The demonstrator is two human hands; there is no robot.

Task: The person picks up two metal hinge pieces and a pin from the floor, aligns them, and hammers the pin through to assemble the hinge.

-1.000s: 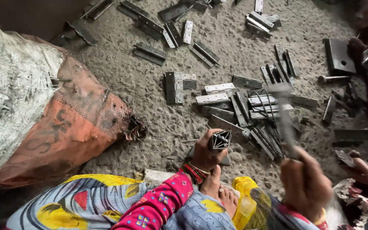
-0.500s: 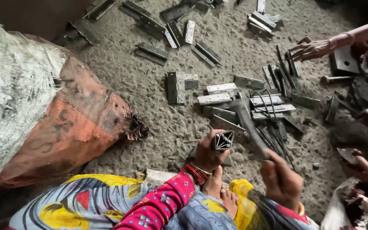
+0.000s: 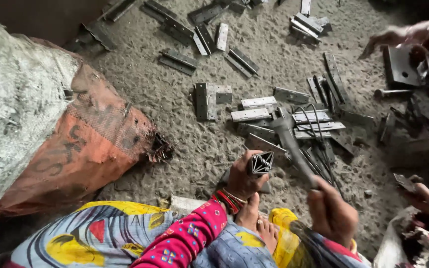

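Note:
My left hand (image 3: 242, 179) grips a small folded metal hinge (image 3: 261, 163) and holds it upright on the gritty floor, just in front of my foot (image 3: 260, 229). My right hand (image 3: 331, 214) is closed around the handle of a hammer (image 3: 294, 149). The hammer's head points away from me, above and right of the hinge and not touching it. Several flat grey metal hinges (image 3: 254, 115) lie scattered on the floor beyond the hammer.
An orange woven sack (image 3: 83, 149) and a whitish sack (image 3: 11, 109) lie at the left. More hinges (image 3: 177, 60) litter the far floor. Another person's hand (image 3: 388, 37) reaches in at top right, and another hand (image 3: 425, 198) rests at the right edge.
The hammer has swung left, closer to the hinge in my left hand, and my right hand has shifted left with it. Another person's hand came in at the top right.

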